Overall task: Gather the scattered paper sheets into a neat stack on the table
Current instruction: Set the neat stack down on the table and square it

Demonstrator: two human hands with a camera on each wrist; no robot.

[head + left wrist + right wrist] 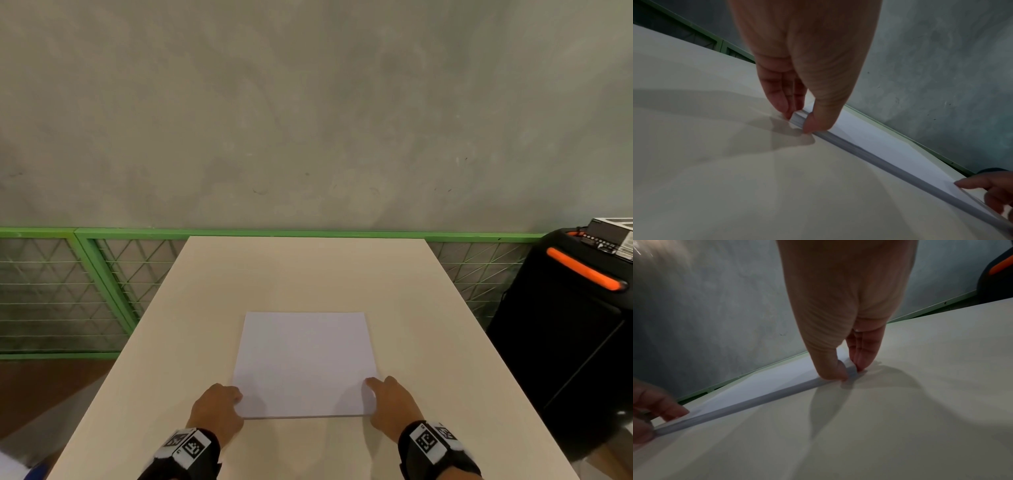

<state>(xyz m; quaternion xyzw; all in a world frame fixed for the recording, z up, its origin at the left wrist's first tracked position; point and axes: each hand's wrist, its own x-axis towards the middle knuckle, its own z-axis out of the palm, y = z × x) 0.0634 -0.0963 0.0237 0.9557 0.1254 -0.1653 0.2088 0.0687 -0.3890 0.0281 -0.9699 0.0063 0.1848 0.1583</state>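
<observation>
A stack of white paper sheets (305, 363) lies squared near the front of the beige table (308, 270). My left hand (215, 407) holds its near left corner. In the left wrist view, the left hand (797, 123) has its thumb on the stack's (869, 139) near edge and its fingers against the side edge. My right hand (390, 401) holds the near right corner the same way. The right wrist view shows this right hand (851, 373) with its thumb on the stack's (766, 382) near edge and its fingers at the side. No loose sheets show elsewhere.
A green mesh fence (102, 274) runs behind and to the left of the table, below a grey wall. A black case with an orange handle (565, 308) stands close to the table's right side. The table's far half (308, 270) is bare surface.
</observation>
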